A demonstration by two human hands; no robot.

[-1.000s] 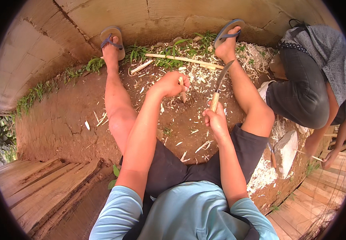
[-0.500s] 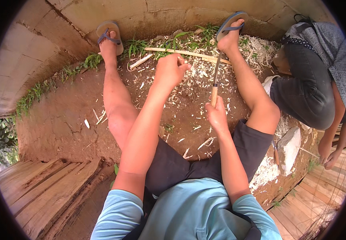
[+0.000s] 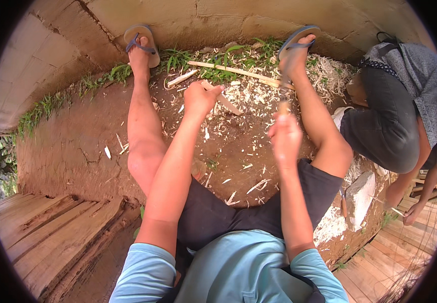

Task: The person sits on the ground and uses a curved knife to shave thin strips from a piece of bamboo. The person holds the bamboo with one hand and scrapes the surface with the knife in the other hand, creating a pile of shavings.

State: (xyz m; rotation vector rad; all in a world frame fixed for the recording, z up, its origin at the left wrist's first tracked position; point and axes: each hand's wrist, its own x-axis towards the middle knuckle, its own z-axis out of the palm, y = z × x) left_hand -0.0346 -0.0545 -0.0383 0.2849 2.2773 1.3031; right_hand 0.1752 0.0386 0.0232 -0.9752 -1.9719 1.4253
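My left hand (image 3: 198,101) is closed around a short flat piece of pale wood (image 3: 227,104), which slants out past the thumb toward the right. To the right of it, my right hand (image 3: 285,135) is wrapped round the wooden handle of a knife (image 3: 283,107). The knife points away from me toward my right foot, its blade smeared by motion. Blade and wood are apart. Both hands hang above the dirt between my bare legs.
Wood shavings (image 3: 249,96) litter the dirt, with a long pale stick (image 3: 228,68) and a shorter stick (image 3: 182,78) near the wall (image 3: 218,28). Split planks (image 3: 52,237) are at left. Another person (image 3: 387,111) crouches at right, beside a stone (image 3: 361,197) and another wooden-handled tool (image 3: 343,204).
My left hand has shifted slightly left and nearer and turned, bringing the wood piece into sight. My right hand has moved a little farther away and right with the knife. The other person's hands have shifted.
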